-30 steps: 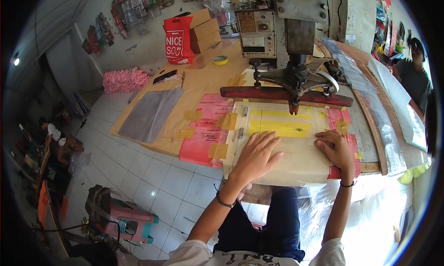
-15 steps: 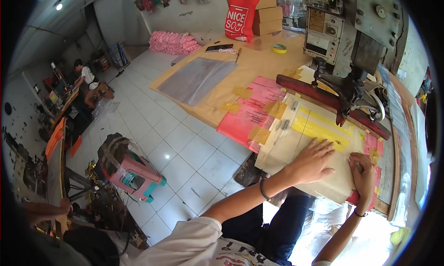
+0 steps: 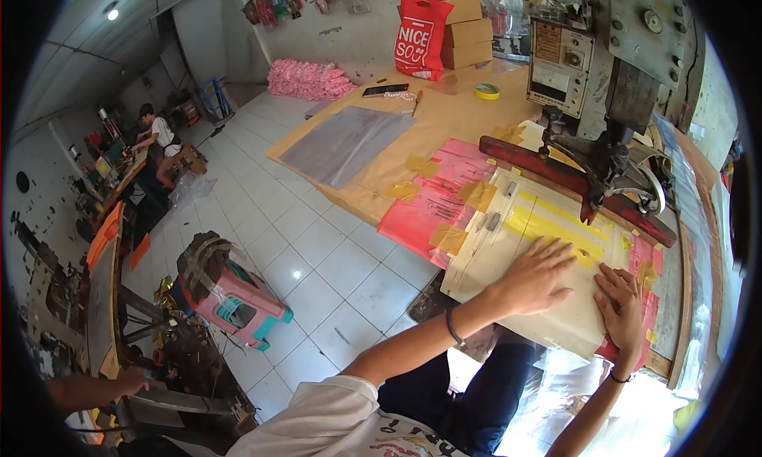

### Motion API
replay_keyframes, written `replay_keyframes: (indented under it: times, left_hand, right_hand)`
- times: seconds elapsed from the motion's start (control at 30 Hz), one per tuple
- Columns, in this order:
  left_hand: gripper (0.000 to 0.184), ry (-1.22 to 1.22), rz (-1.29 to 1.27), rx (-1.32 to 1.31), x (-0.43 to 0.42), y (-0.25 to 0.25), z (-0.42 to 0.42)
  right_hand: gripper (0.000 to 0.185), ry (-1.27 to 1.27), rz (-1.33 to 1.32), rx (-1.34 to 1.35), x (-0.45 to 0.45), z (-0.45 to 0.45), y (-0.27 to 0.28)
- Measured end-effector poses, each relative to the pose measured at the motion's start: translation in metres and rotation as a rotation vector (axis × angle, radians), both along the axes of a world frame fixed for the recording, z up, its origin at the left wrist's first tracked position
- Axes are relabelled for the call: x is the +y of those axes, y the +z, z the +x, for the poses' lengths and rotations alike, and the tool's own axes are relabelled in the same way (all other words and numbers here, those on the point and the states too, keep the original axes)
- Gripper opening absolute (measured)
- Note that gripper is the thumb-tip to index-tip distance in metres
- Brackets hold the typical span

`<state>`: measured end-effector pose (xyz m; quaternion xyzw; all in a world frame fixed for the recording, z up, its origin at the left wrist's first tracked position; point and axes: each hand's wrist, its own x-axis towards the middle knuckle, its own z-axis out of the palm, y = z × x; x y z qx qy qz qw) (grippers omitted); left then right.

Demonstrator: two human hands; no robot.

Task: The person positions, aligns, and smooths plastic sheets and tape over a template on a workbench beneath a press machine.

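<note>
Plainly, in the head view the work in hand is the pale board (image 3: 556, 328) at the near edge of the worktop (image 3: 444, 146), under the press and right in front of the person. The left hand (image 3: 540, 274) lies flat on it, grip wide and holding nothing; the right hand (image 3: 620, 304) rests near its right side, fingers loosely bent, the grip partly spread with nothing visible in it. As for progress, the setting-up looks done: brown tape (image 3: 450, 239) sticks the wrinkled red sheet (image 3: 414, 219) down beside the board, and glossy yellow strips (image 3: 528, 223) cross the surface. The long, straight, dark red bar (image 3: 520, 158) of the press stands over the far side of the board; whether it touches anything there, and how much work is left, I cannot tell. The board itself is smooth and matt, roughly rectangular, with small metal pieces (image 3: 494, 222) along its left side. Farther left lies a thin grey sheet (image 3: 345, 146), slightly see-through and creased, while the round tape roll (image 3: 486, 92) sits beyond, near the boxy metal control unit (image 3: 559, 66).
</note>
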<state>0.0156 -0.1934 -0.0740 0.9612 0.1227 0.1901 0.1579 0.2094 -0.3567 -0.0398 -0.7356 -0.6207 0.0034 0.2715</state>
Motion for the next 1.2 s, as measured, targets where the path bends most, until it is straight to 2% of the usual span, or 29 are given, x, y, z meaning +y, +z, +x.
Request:
replay_keyframes:
  times: [0.17, 0.5, 1.2]
  left_hand:
    - [0.067, 0.216, 0.150, -0.002, 0.029, -0.003, -0.050]
    - [0.064, 0.345, 0.203, -0.083, 0.023, -0.005, -0.063]
    - [0.061, 0.304, 0.158, -0.107, 0.028, 0.000, -0.065]
  right_hand:
    - [0.034, -0.026, 0.002, 0.015, 0.001, -0.003, 0.003]
    - [0.030, -0.028, 0.036, 0.045, 0.000, -0.005, 0.005]
    - [0.026, -0.038, 0.072, 0.085, 0.002, 0.000, -0.001]
